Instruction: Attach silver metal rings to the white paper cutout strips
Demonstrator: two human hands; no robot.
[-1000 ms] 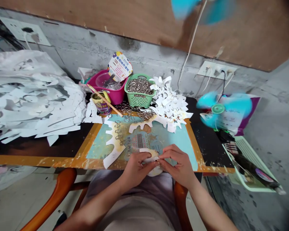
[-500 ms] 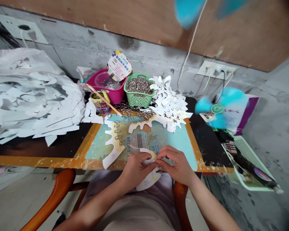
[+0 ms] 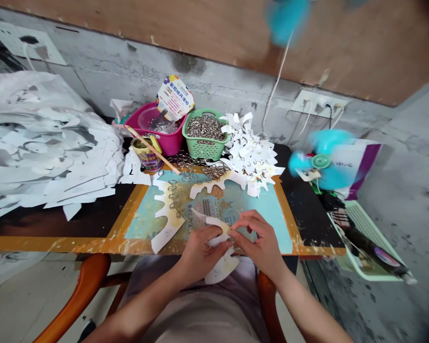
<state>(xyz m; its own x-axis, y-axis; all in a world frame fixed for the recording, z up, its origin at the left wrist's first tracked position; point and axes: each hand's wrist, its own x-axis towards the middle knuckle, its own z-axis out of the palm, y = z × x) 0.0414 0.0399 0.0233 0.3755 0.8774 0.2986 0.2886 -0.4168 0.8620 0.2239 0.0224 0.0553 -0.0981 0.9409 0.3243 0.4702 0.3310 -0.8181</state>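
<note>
The left hand (image 3: 203, 252) and right hand (image 3: 257, 243) pinch a paper cutout (image 3: 222, 269) while a green basket (image 3: 203, 150) holds metal rings (image 3: 205, 127).

The one camera rides on the person's head, above and just behind the left hand (image 3: 203, 252) and right hand (image 3: 257, 245), tipped forward and down over them. It sits close: the forearms (image 3: 136, 307) rise from the bottom edge, and the lap (image 3: 200, 305) lies just below the hands. Beyond the hands spreads the table (image 3: 57, 243), and the wall (image 3: 128, 76) fills the top of the frame, well past them.
</note>
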